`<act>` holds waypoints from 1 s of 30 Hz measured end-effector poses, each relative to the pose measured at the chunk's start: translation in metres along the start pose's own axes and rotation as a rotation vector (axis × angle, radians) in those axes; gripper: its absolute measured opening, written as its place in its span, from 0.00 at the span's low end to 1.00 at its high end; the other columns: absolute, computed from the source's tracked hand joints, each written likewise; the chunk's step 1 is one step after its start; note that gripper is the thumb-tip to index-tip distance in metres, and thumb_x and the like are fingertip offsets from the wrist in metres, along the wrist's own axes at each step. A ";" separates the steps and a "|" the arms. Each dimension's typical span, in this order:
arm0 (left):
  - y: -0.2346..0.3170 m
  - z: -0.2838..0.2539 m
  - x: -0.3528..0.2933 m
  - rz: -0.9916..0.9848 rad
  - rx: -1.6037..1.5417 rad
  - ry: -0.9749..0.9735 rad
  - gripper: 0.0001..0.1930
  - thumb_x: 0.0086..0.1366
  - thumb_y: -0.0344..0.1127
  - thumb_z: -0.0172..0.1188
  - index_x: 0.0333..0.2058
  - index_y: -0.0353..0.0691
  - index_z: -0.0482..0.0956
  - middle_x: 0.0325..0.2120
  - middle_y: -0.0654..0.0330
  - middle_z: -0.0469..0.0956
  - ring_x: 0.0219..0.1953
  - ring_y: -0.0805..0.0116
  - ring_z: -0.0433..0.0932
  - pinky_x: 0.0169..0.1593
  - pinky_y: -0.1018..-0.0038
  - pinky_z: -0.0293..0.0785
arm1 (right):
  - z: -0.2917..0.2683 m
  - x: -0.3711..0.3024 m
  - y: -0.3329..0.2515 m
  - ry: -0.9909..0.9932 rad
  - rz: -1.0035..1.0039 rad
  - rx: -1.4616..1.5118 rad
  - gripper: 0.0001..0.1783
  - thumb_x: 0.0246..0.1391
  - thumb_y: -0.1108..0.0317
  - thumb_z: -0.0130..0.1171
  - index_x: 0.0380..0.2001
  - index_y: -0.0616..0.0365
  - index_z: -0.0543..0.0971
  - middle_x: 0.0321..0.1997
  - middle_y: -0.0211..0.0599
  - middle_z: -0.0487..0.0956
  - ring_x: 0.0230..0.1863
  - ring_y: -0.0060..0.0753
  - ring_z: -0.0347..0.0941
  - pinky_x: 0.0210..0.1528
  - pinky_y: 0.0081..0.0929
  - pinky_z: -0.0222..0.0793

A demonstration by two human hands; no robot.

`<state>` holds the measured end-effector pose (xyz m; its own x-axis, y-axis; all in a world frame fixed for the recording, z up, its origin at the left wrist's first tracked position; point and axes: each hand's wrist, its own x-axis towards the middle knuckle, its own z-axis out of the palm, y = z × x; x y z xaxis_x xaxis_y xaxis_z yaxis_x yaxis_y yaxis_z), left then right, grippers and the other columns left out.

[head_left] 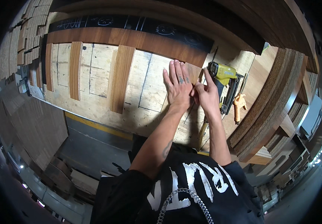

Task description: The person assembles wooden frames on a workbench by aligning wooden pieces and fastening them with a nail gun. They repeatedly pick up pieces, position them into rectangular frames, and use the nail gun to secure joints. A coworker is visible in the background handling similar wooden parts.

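Note:
My left hand (179, 84) lies flat with its fingers stretched out, the tips at the lower edge of a long brown wooden board (123, 39). Beside its fingers shows a piece of brown wood (194, 72), partly covered by the hand. Close on the right, my right hand (207, 95) has its index finger extended and its other fingers curled in. A thin dark shape shows by its thumb; what it is cannot be made out. Just right of that hand lies a yellow-green and black nail gun (226, 76). Two wooden slats (121, 80) (76, 71) run down from the long board.
A pale plywood worktop (103, 71) with drawn lines lies beneath. An orange air blow gun (239, 108) rests right of the nail gun. Curved wooden panels (269, 100) stand at the right. A black strip with chalk drawings (146, 28) borders the board; stacked wood (28, 33) fills the far left.

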<state>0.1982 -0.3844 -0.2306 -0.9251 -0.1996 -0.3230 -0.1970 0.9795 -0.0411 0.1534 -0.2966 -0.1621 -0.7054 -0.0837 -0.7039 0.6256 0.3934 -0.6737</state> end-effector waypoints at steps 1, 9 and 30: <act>-0.001 -0.003 0.000 0.003 -0.065 -0.003 0.50 0.65 0.54 0.56 0.71 0.23 0.45 0.73 0.34 0.41 0.77 0.39 0.34 0.74 0.38 0.27 | 0.003 0.004 -0.004 -0.027 0.079 0.184 0.37 0.64 0.73 0.49 0.75 0.56 0.53 0.20 0.31 0.75 0.15 0.17 0.63 0.17 0.18 0.58; -0.006 -0.025 0.000 0.004 -0.368 -0.098 0.60 0.53 0.53 0.66 0.71 0.23 0.40 0.74 0.36 0.39 0.77 0.39 0.33 0.74 0.40 0.25 | -0.006 0.012 0.014 -0.173 0.051 0.519 0.37 0.67 0.72 0.50 0.76 0.55 0.51 0.19 0.34 0.76 0.12 0.18 0.59 0.15 0.16 0.56; -0.076 -0.006 0.014 0.102 -0.418 0.253 0.49 0.67 0.49 0.57 0.75 0.43 0.35 0.76 0.46 0.29 0.77 0.50 0.31 0.75 0.44 0.24 | -0.025 0.010 0.023 -0.308 0.023 0.421 0.38 0.67 0.72 0.50 0.76 0.52 0.50 0.21 0.38 0.80 0.12 0.15 0.59 0.15 0.17 0.57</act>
<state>0.1977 -0.4614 -0.2260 -0.9861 -0.1538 -0.0637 -0.1664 0.9106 0.3783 0.1524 -0.2657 -0.1789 -0.5987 -0.3699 -0.7104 0.7643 0.0014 -0.6449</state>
